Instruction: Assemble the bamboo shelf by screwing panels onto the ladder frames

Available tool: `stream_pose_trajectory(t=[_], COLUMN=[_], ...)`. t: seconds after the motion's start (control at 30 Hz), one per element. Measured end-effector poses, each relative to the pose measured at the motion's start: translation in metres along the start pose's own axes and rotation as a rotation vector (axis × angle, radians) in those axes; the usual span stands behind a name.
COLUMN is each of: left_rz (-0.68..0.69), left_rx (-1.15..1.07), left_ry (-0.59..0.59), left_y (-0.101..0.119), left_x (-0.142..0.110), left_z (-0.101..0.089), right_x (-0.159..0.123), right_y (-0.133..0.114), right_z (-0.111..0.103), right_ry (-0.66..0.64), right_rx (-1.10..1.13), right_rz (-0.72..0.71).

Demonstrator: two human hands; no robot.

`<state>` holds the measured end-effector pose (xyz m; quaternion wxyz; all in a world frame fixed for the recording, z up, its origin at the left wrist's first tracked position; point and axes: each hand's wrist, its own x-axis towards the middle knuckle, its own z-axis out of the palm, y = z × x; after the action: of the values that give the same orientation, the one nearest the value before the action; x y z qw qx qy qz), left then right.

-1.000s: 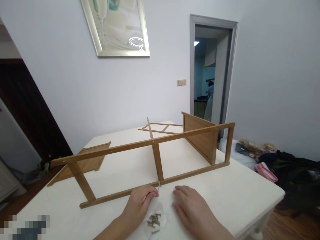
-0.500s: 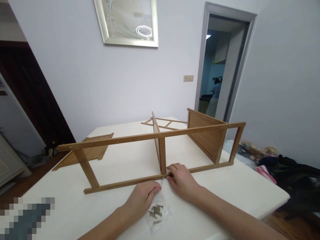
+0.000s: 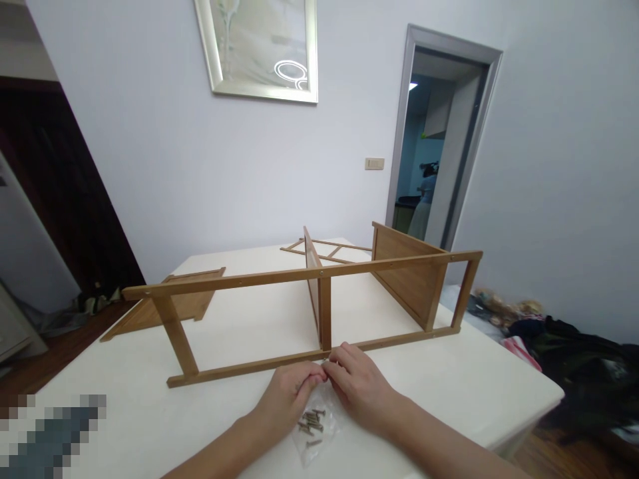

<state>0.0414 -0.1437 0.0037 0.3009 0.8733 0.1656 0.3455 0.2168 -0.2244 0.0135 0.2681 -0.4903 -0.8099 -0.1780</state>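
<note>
My left hand (image 3: 292, 392) is closed in a pinch at the near rail of a wooden frame (image 3: 249, 366). It grips a thin metal rod like a hex key, now mostly hidden by fingers. My right hand (image 3: 360, 384) meets it there, fingertips pinched together; what they hold is hidden. Beneath and between the hands lies a clear plastic bag (image 3: 307, 456) with several screws (image 3: 313, 419). The frame rests on its long side, with an upright middle panel (image 3: 312, 293) just behind my hands and another panel (image 3: 407, 276) toward its right end.
A loose wooden panel (image 3: 192, 299) lies at the left of the white table (image 3: 239, 419). A slim wooden frame (image 3: 334, 251) lies at the back by the wall. Dark clothes (image 3: 564, 359) are heaped beyond the right edge. A person (image 3: 424, 206) stands past the doorway.
My right hand has left the rail beside the middle panel and moved nearer and left, to my left fingertips. The rod that showed beyond my left hand is now mostly covered.
</note>
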Motion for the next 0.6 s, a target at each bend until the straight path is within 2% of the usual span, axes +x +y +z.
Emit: stream_pose_trajectory(t=[0.1, 0.2, 0.33, 0.4, 0.5, 0.6], left_rz=[0.006, 0.030, 0.032, 0.029, 0.061, -0.013], left_rx=[-0.011, -0.041, -0.027, 0.083, 0.381, 0.614], left_ry=[-0.034, -0.055, -0.010, 0.075, 0.174, 0.094], left_y=[0.007, 0.016, 0.017, 0.008, -0.011, -0.025], left_x=[-0.001, -0.002, -0.004, -0.004, 0.001, 0.007], left_z=[0.002, 0.004, 0.004, 0.002, -0.001, -0.001], right_x=[-0.009, -0.022, -0.032, -0.033, -0.032, -0.033], right_y=[-0.010, -0.024, -0.037, -0.039, -0.036, -0.034], right_z=[0.002, 0.002, -0.002, -0.004, -0.006, -0.007], right_ry=[-0.002, 0.009, 0.111, 0.192, 0.311, 0.383], right_rx=[-0.026, -0.018, 0.076, 0.130, 0.211, 0.232], right_rz=[0.040, 0.148, 0.307, 0.352, 0.454, 0.557])
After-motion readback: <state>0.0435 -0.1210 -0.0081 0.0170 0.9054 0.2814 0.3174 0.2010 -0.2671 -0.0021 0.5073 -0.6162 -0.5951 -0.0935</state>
